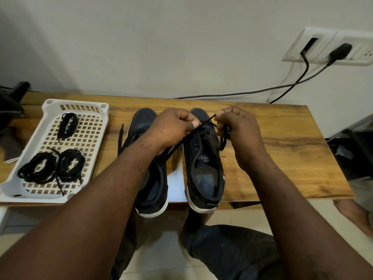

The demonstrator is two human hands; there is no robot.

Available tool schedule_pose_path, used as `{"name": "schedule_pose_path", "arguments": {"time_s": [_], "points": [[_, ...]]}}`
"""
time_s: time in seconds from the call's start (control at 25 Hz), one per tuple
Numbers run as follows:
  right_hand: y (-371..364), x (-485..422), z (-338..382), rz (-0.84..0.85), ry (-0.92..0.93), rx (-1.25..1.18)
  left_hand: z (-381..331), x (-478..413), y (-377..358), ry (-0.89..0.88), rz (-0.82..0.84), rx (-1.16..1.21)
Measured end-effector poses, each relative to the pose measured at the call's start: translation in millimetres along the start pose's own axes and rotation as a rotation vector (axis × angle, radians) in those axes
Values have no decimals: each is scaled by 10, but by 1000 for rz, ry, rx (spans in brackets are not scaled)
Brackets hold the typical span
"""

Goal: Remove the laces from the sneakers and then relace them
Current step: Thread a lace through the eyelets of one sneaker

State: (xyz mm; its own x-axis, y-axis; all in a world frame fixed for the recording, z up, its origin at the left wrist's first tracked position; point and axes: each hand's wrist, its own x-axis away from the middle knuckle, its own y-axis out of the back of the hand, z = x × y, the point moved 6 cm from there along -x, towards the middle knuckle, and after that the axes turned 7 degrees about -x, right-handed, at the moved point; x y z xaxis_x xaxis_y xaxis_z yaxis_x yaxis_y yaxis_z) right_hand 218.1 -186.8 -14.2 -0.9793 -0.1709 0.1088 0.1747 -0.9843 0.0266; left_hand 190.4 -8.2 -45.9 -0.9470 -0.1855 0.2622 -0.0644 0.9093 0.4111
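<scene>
Sneakers (155,188) sit side by side on the desk (282,148). Over the right sneaker (205,170), the left hand (171,128) and right hand (240,134) both pinch its black lace (207,120) with curled fingers. Coiled laces (40,168) lie in the white tray (48,104).

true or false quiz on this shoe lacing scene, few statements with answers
1. The left hand and the right hand both pinch a lace over the right sneaker. True.
2. The white tray holds three bundles of black laces. True.
3. The left sneaker sits inside the tray. False: it stands on the wooden table, beside the tray.
4. The wall socket has nothing plugged in. False: a black plug sits in it, its cable trailing down toward the table.
</scene>
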Motion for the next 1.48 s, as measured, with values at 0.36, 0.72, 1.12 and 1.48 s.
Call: {"name": "schedule_pose_path", "arguments": {"time_s": [0.36, 0.72, 1.12, 1.48], "points": [[-36, 7, 65, 73, 67, -135, -99, 40, -29, -87, 60, 15], [-24, 22, 75, 117, 22, -211, -279, 68, -1, -153, 157, 193], [-84, 59, 118, 167, 87, -115, -407, 170, -9, -321, 60, 12], [-120, 65, 112, 207, 64, -126, -326, 145, 213, -302, -253, -613]]}}
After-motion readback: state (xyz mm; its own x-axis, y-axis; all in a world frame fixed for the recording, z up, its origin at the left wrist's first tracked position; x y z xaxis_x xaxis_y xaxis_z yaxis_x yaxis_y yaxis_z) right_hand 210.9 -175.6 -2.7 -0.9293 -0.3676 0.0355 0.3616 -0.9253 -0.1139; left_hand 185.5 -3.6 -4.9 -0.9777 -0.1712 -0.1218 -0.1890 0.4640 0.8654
